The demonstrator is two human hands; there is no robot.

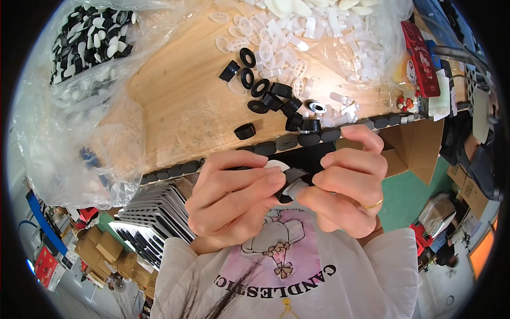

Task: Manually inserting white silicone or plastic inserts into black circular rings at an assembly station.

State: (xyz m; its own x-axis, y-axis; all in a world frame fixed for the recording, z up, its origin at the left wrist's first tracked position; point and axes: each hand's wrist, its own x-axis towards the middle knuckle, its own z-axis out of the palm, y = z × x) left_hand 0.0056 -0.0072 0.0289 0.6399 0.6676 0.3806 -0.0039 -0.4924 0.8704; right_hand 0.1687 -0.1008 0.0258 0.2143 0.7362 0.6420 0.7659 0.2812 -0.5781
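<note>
Just in front of my chest, my left hand [234, 194] pinches a small black plastic part [298, 174] with a white oval piece [277, 165] at its top. From the other side, my right hand [348, 186] has its fingers curled, with thumb and fingertip at a greyish translucent piece [294, 189] set against the black part. The fingers hide much of the assembly. Beyond my hands, several black rings and short black cylinders [272, 101] lie on the wooden table [180, 101]. Loose clear plastic rings [265, 51] and small clear pieces are heaped behind them.
A clear bag [69, 117] at the left holds many black and white parts [93, 40]. Dark rounded padding [287, 141] lines the table's near edge. Stacked trays [154, 218] stand below left. An open cardboard box [414, 143] sits below right. A red package [419, 58] lies far right.
</note>
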